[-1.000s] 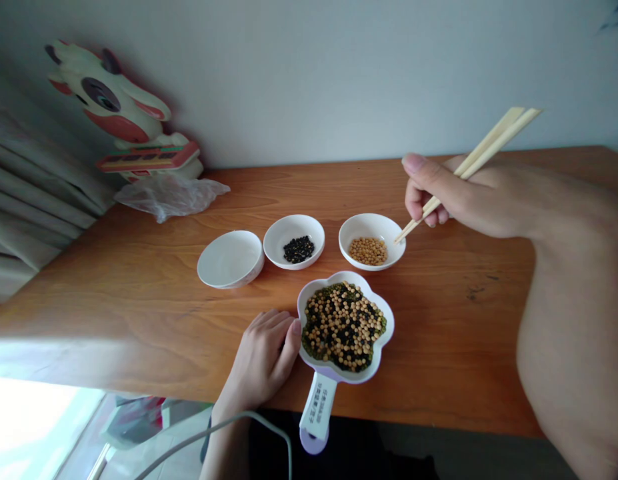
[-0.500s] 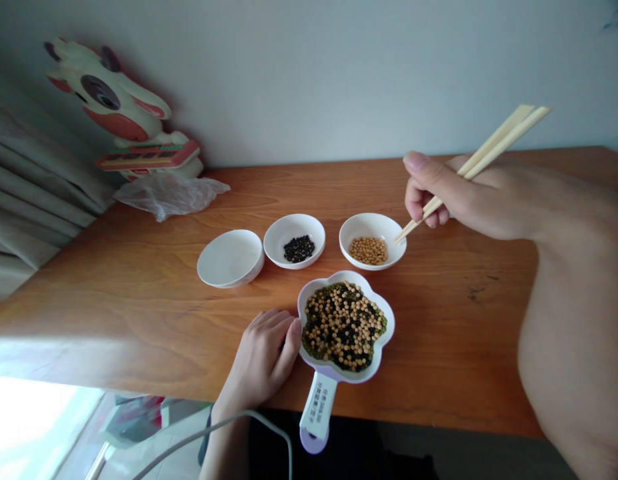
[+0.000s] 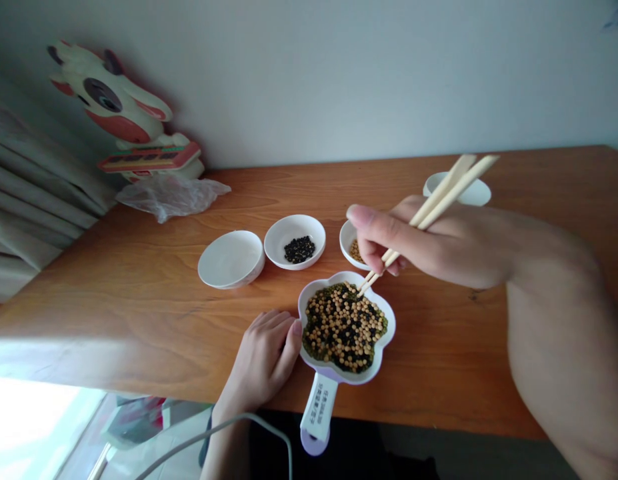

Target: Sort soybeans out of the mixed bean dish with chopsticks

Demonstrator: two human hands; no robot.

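My right hand (image 3: pixel 413 243) is closed round a pair of wooden chopsticks (image 3: pixel 429 210). Their tips reach down among the beans near the far rim of a white, flower-shaped scoop (image 3: pixel 390 315). Yellow, black and green beans (image 3: pixel 343 327) are mixed in the scoop, whose labelled handle (image 3: pixel 319 407) points toward me. On the table to its left rests my left hand (image 3: pixel 266 353), fingers curled, thumb against the scoop's rim. Behind the scoop stand a bowl of black beans (image 3: pixel 299 249) and a bowl of yellow beans (image 3: pixel 356 251), the latter partly hidden by my right hand.
An empty white bowl (image 3: pixel 231 260) sits left of the black beans. Another white bowl (image 3: pixel 476 192) stands farther back at the right, partly covered by my hand. A cow toy (image 3: pixel 123 107) and a plastic bag (image 3: pixel 171 195) occupy the table's back left. A grey cable (image 3: pixel 223 427) crosses my left forearm.
My right hand has moved left and toward me with the chopsticks; their tips went from the yellow-bean bowl to the scoop. The back right bowl has come into sight. My left hand stayed still.
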